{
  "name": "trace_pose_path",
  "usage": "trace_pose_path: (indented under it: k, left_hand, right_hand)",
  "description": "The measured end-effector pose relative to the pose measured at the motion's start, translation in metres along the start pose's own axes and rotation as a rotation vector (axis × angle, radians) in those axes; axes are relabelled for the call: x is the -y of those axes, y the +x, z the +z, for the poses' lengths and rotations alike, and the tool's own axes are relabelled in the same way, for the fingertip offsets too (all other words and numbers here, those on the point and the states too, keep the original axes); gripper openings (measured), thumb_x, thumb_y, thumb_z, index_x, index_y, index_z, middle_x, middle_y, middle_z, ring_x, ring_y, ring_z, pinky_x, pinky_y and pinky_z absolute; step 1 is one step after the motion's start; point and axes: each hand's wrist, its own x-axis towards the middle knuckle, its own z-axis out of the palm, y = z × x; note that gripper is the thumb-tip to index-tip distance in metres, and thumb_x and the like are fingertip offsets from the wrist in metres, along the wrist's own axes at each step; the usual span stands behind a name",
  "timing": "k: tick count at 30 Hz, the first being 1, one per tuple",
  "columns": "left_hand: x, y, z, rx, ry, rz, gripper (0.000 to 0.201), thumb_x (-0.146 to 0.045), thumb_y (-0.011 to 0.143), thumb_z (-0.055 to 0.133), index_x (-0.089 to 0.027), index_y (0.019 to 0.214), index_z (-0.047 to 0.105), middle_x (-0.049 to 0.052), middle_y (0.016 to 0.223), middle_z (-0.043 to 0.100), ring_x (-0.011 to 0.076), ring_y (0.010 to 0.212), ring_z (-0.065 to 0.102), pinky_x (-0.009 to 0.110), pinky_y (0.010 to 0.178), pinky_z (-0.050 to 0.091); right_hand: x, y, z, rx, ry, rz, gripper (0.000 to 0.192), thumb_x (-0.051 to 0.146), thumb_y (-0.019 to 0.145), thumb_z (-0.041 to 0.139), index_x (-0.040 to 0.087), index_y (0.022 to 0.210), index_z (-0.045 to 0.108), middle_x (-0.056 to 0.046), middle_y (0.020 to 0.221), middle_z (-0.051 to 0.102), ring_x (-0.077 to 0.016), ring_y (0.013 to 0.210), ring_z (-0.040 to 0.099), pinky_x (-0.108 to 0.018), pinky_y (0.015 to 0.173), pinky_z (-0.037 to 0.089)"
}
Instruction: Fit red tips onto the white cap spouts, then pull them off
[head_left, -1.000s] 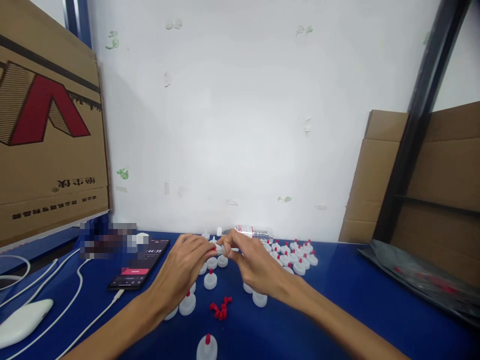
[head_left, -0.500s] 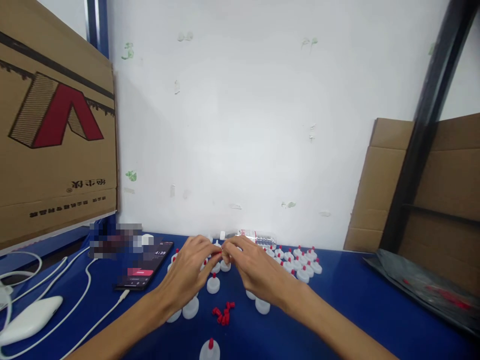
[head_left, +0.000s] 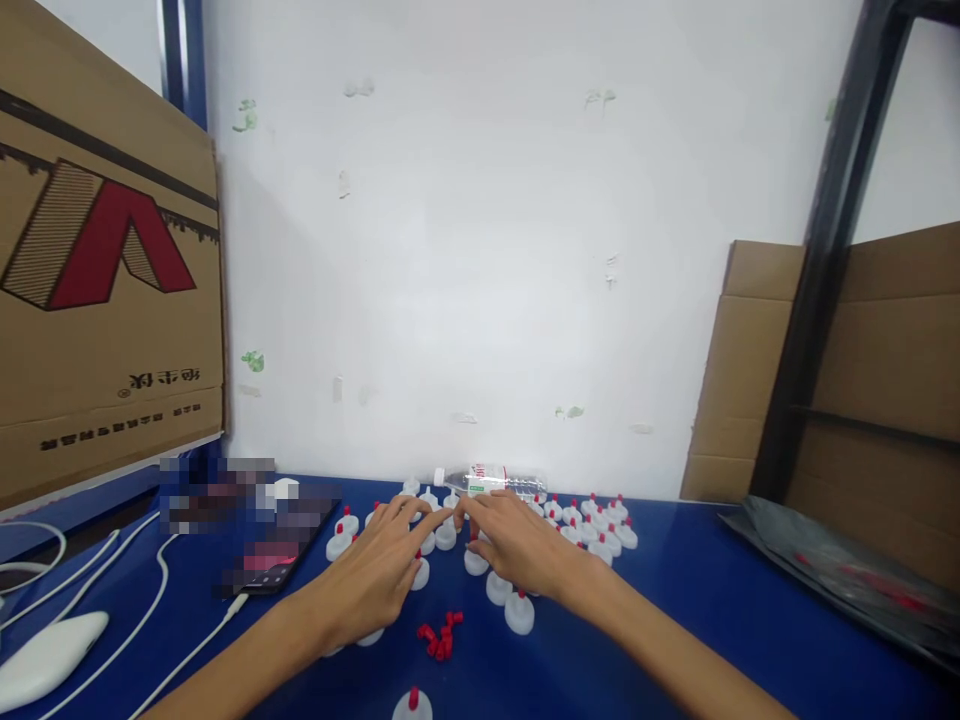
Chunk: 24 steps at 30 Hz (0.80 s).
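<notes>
A small pile of red caps point(head_left: 441, 637) is lying on the blue table point(head_left: 652, 650). Beyond the pile, the left hand point(head_left: 382, 555) and the right hand point(head_left: 517, 540) are reaching over white lids point(head_left: 445, 537), their fingertips nearly meeting. Both hands are bending their fingers; whether either is pinching anything I cannot tell, since the fingertips are hiding the spot between them.

Just right of the pile, a lid wearing a red cap point(head_left: 519, 613) is standing upright. Farther right and beyond the pile, a cluster of capped lids point(head_left: 602, 549) is standing close together. Left of the pile and beyond it, more capped lids point(head_left: 339, 542) are standing. Nearer than the pile, another capped lid point(head_left: 412, 706) is showing only partly.

Well beyond the pile, a bottle point(head_left: 491, 481) is lying on its side. Left of the pile, a phone point(head_left: 306, 530) is resting with a white cable point(head_left: 199, 650) running to it.
</notes>
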Motion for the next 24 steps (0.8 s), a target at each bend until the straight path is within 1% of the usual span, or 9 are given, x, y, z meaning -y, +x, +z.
trace_pose_path:
  k: [2, 3, 6, 9, 12, 15, 18, 21, 24]
  left_hand:
    - [0.000, 0.000, -0.001, 0.028, -0.008, 0.011, 0.071, -0.002, 0.089, 0.048, -0.034, 0.152, 0.040, 0.009, 0.140, 0.054, 0.0335, 0.132, 0.050, 0.064, 0.110, 0.041]
    - [0.000, 0.000, -0.001, 0.043, -0.014, 0.014, 0.069, -0.003, 0.090, 0.047, -0.034, 0.151, 0.040, 0.009, 0.144, 0.053, 0.0339, 0.137, 0.047, 0.065, 0.113, 0.038]
    - [-0.002, -0.001, -0.002, 0.090, -0.032, 0.001, 0.053, -0.013, 0.096, 0.047, -0.030, 0.147, 0.046, 0.009, 0.155, 0.049, 0.0364, 0.150, 0.033, 0.067, 0.118, 0.032]
    - [-0.006, 0.000, -0.004, 0.127, -0.051, -0.034, 0.034, -0.026, 0.098, 0.052, -0.025, 0.132, 0.057, 0.010, 0.158, 0.047, 0.0394, 0.153, 0.028, 0.065, 0.119, 0.031]
    - [-0.009, 0.002, -0.008, 0.162, -0.065, -0.051, 0.036, -0.024, 0.093, 0.056, -0.020, 0.129, 0.056, 0.014, 0.161, 0.042, 0.0408, 0.153, 0.026, 0.064, 0.119, 0.031]
    - [-0.011, 0.004, -0.012, 0.177, -0.083, -0.053, 0.033, -0.015, 0.087, 0.056, -0.019, 0.119, 0.057, 0.017, 0.153, 0.050, 0.0393, 0.152, 0.028, 0.061, 0.119, 0.032]
    - [-0.012, 0.004, -0.014, 0.162, -0.105, -0.035, 0.029, -0.007, 0.081, 0.054, -0.021, 0.105, 0.056, 0.012, 0.138, 0.060, 0.0338, 0.149, 0.034, 0.052, 0.117, 0.037]
    - [-0.014, 0.006, -0.018, 0.137, -0.119, -0.027, 0.022, -0.008, 0.085, 0.053, -0.023, 0.102, 0.055, 0.009, 0.130, 0.061, 0.0319, 0.141, 0.042, 0.049, 0.113, 0.040]
    - [-0.016, 0.007, -0.025, 0.119, -0.121, -0.036, 0.014, -0.016, 0.092, 0.056, -0.023, 0.104, 0.058, 0.008, 0.123, 0.061, 0.0323, 0.129, 0.049, 0.052, 0.109, 0.040]
  right_hand:
    - [0.000, 0.001, 0.001, 0.009, 0.008, -0.014, 0.022, 0.012, 0.092, 0.067, 0.022, 0.110, 0.061, -0.002, 0.100, 0.073, -0.0208, 0.095, 0.069, -0.037, 0.099, 0.043]
    - [0.000, 0.001, 0.002, 0.015, 0.009, -0.018, 0.020, 0.011, 0.093, 0.066, 0.022, 0.109, 0.063, -0.002, 0.097, 0.074, -0.0206, 0.094, 0.069, -0.039, 0.103, 0.041]
    - [-0.003, 0.002, 0.003, 0.034, -0.006, -0.018, 0.017, 0.011, 0.092, 0.065, 0.022, 0.105, 0.068, -0.003, 0.092, 0.074, -0.0226, 0.094, 0.070, -0.041, 0.101, 0.041]
    - [-0.006, 0.003, 0.005, 0.040, -0.033, -0.006, 0.021, 0.008, 0.089, 0.066, 0.022, 0.104, 0.069, -0.004, 0.089, 0.073, -0.0241, 0.096, 0.069, -0.044, 0.101, 0.040]
    - [-0.006, 0.004, 0.005, 0.025, -0.061, 0.013, 0.027, 0.002, 0.086, 0.064, 0.021, 0.106, 0.069, -0.007, 0.099, 0.072, -0.0264, 0.107, 0.065, -0.048, 0.106, 0.036]
    - [-0.001, 0.004, 0.006, 0.012, -0.054, 0.011, 0.020, 0.010, 0.092, 0.063, 0.020, 0.108, 0.070, -0.009, 0.107, 0.072, -0.0265, 0.114, 0.062, -0.047, 0.108, 0.036]
    - [0.004, 0.003, 0.008, 0.027, -0.031, -0.034, 0.020, 0.020, 0.098, 0.061, 0.024, 0.115, 0.069, -0.007, 0.115, 0.073, -0.0265, 0.125, 0.058, -0.047, 0.113, 0.033]
    - [0.007, 0.002, 0.012, 0.055, -0.022, -0.077, 0.024, 0.027, 0.101, 0.058, 0.025, 0.123, 0.068, -0.007, 0.125, 0.072, -0.0291, 0.134, 0.053, -0.050, 0.114, 0.031]
    - [0.006, 0.001, 0.013, 0.070, -0.029, -0.103, 0.021, 0.027, 0.101, 0.059, 0.023, 0.117, 0.070, -0.007, 0.114, 0.075, -0.0280, 0.126, 0.059, -0.048, 0.112, 0.034]
